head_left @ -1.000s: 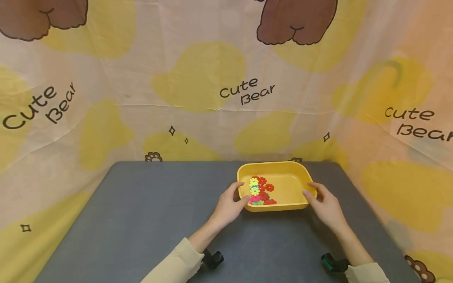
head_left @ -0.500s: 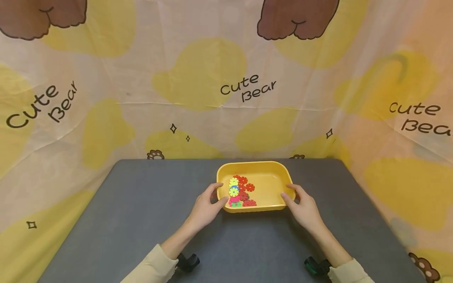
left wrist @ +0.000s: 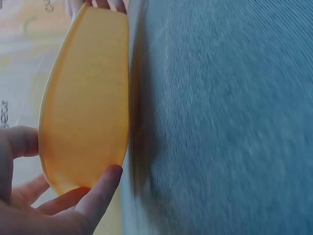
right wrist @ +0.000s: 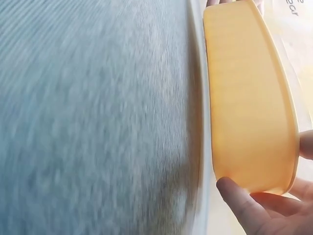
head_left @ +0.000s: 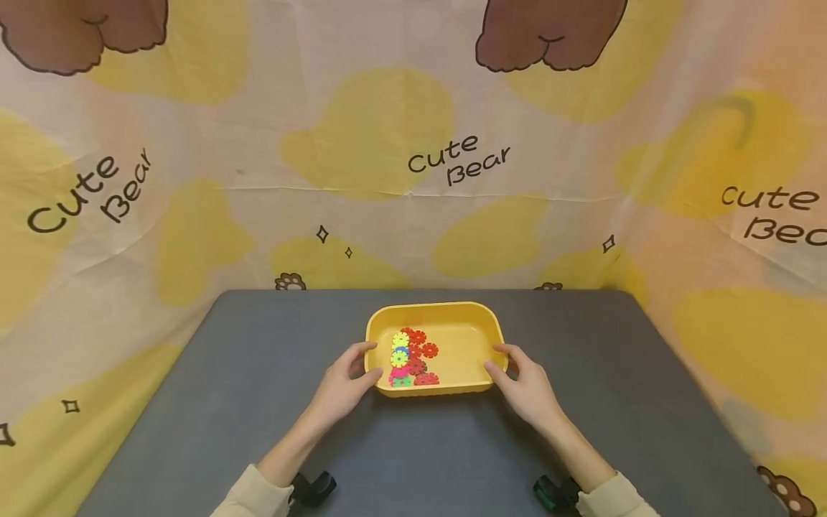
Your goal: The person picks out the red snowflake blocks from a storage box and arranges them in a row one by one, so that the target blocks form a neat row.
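Observation:
A yellow plastic bin with rounded corners is held between two hands over the grey table. My left hand grips its left end, thumb at the rim and fingers around the side. At the opposite end my right hand grips in the same way. Inside, toward the left, lies a small heap of snowflake-shaped plastic discs in red, yellow, pink, green and blue. Both wrist views show the bin's near wall close over the table, with fingertips at its lower edge.
The grey table extends to both sides of the bin. Behind it and along the sides hangs a printed cloth with bears and lettering. Black wrist devices sit under both forearms.
Both hands have carried the bin leftward across the table, and it sits slightly lower in the head view. The discs stay heaped at its left side.

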Available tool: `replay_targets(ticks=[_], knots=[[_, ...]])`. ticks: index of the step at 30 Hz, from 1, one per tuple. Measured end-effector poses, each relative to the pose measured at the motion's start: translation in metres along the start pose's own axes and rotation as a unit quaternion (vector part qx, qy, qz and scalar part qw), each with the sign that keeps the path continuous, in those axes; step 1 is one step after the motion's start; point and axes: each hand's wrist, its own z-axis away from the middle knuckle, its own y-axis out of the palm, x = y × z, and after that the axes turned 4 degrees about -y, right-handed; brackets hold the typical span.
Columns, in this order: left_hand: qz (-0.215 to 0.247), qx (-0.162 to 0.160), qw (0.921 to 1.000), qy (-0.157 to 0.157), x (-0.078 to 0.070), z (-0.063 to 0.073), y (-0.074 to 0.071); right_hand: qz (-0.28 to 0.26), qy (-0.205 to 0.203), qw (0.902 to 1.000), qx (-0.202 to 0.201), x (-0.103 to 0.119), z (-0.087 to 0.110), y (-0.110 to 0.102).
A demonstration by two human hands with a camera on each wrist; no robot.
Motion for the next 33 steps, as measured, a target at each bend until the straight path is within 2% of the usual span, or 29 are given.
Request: replay_targets(ticks=[7,15,22,26,33], knots=[[0.016,0.002,0.9997,-0.020,0.011,0.003,-0.020,-0.017,-0.014,0.9996,0.018,0.008,0.000,0.013],[0.034,0.029,0.9988,-0.018,0.024,0.003,-0.041,-0.026,-0.019,0.9990,0.032,0.014,0.001,0.029],[0.042,0.030,0.9981,-0.032,0.032,0.002,-0.052,-0.037,-0.008,0.9983,0.045,0.020,0.001,0.038],[0.047,0.042,0.9976,-0.031,0.034,0.005,-0.056,-0.035,-0.003,0.9981,0.050,0.022,0.003,0.039],[0.079,0.050,0.9945,-0.047,0.035,0.010,-0.062,-0.049,-0.011,0.9962,0.072,0.025,0.003,0.040]])
